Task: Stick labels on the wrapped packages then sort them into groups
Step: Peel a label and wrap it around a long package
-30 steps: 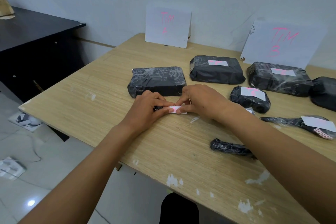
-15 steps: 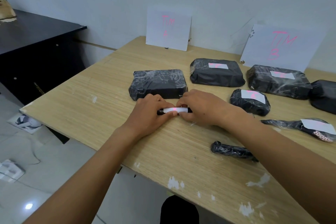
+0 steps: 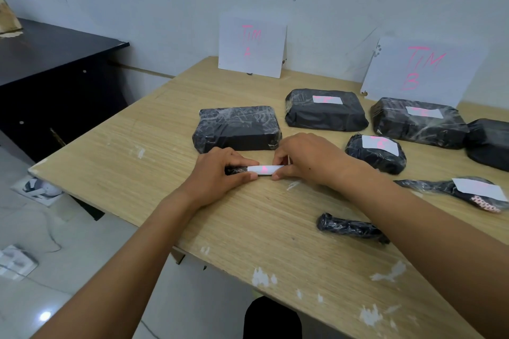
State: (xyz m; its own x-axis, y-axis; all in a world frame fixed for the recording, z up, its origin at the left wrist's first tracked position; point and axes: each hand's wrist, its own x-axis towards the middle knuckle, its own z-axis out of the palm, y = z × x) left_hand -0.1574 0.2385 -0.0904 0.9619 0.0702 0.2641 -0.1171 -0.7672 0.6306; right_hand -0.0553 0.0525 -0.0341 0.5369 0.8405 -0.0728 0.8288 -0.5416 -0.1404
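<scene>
- Two hands meet on a thin black-wrapped package (image 3: 236,170) – it lies on the wooden table (image 3: 154,151), just in front of the big unlabelled package (image 3: 238,128).
- Left hand (image 3: 220,175) has its fingers curled round the thin package's dark end.
- Right hand (image 3: 305,158) pinches the other end, thumb and fingertips on the white label (image 3: 265,169) wrapped round it.
- To the right of the big unlabelled package – two flat labelled packages (image 3: 326,111) (image 3: 418,122), a small rounded labelled one (image 3: 376,154) and a brush-shaped labelled one (image 3: 468,191).
- Nearer the front edge, right of it, lies a slim unlabelled bundle (image 3: 347,226).
- Behind it, signs "TIM A" (image 3: 252,44) and "TIM B" (image 3: 424,71) lean on the wall.
</scene>
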